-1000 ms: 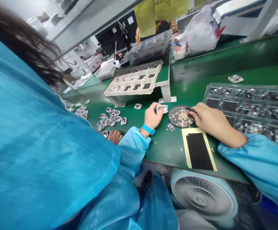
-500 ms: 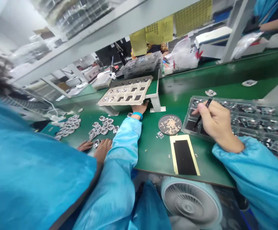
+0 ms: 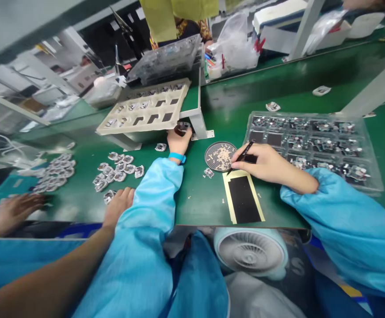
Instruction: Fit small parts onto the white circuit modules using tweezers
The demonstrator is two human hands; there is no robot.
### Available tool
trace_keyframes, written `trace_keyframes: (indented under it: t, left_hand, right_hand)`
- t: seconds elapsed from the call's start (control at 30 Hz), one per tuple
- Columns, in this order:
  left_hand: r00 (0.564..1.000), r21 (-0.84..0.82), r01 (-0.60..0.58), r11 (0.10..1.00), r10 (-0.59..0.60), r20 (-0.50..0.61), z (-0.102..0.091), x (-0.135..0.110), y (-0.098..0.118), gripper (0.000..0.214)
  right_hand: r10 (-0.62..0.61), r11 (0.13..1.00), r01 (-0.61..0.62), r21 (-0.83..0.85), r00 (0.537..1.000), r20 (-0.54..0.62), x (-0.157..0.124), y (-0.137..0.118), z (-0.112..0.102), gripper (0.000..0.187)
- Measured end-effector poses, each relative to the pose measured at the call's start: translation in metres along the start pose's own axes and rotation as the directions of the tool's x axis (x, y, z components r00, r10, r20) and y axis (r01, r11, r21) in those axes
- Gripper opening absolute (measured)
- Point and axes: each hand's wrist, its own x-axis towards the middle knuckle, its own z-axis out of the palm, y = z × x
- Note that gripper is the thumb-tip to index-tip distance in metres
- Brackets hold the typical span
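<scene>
My left hand [image 3: 179, 139], with a blue band at the wrist, is closed around a small dark part with a pale rim [image 3: 182, 127] in front of the raised shelf; its fingers partly cover the part. Black tweezers [image 3: 246, 150] are gripped in my right hand [image 3: 265, 165]. Their tips point down at the top edge of a yellow-bordered black sheet [image 3: 244, 201]. Beside the tweezers lies a round dark dish [image 3: 209, 155] with many tiny beige pieces in it. One small metallic part [image 3: 208, 172] rests just below the dish.
At right stands a clear compartment tray [image 3: 373, 154] of small assemblies. A beige tray [image 3: 135, 128] sits on the raised shelf [image 3: 197, 118]. White-rimmed parts [image 3: 120, 167] lie in clusters at left, near a co-worker's hands [image 3: 117, 205]. Below the table edge is a fan [image 3: 250, 256].
My left hand has come out from under the beige tray with a small dark part in it. My right hand has carried the tweezers left, from the clear tray to the black sheet.
</scene>
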Motion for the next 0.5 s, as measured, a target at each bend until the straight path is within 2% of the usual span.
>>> trace_keyframes:
  t: [0.07,0.13,0.17,0.23,0.3,0.33,0.4,0.5]
  left_hand:
    - [0.992,-0.246,-0.122,0.962,0.123,-0.01,-0.014,-0.029,0.007,0.048]
    - [0.946,-0.41,-0.237,0.881,0.305,0.108,-0.03,-0.059,0.023,0.054]
    - [0.887,-0.464,-0.264,0.846,0.402,0.227,-0.04,-0.073,0.032,0.055]
    - [0.682,-0.525,-0.262,0.809,0.541,0.493,-0.058,-0.096,0.051,0.056]
    - [0.509,-0.51,-0.253,0.822,0.561,0.653,-0.072,-0.111,0.066,0.056]
    - [0.451,-0.471,-0.266,0.841,0.54,0.71,-0.077,-0.116,0.07,0.056]
    - [0.392,-0.363,-0.324,0.873,0.474,0.789,-0.083,-0.12,0.076,0.055]
    - [0.376,-0.238,-0.4,0.885,0.395,0.838,-0.082,-0.121,0.079,0.053]
  right_hand:
    - [-0.067,0.994,0.066,-0.09,0.998,-0.002,-0.001,0.002,0.001,0.017]
    - [-0.104,0.984,0.103,-0.143,0.995,0.002,-0.001,0.004,0.001,0.014]
    - [-0.112,0.981,0.112,-0.16,0.994,0.008,-0.001,0.005,0.001,0.013]
    - [-0.119,0.974,0.121,-0.19,0.993,0.021,0.0,0.008,0.0,0.011]
    - [-0.112,0.969,0.118,-0.215,0.993,0.038,0.002,0.01,0.0,0.011]
    - [-0.105,0.968,0.113,-0.223,0.993,0.05,0.002,0.011,0.0,0.011]
    - [-0.085,0.969,0.099,-0.228,0.994,0.07,0.003,0.013,0.001,0.012]
    - [-0.057,0.975,0.072,-0.21,0.995,0.076,0.002,0.014,0.001,0.012]
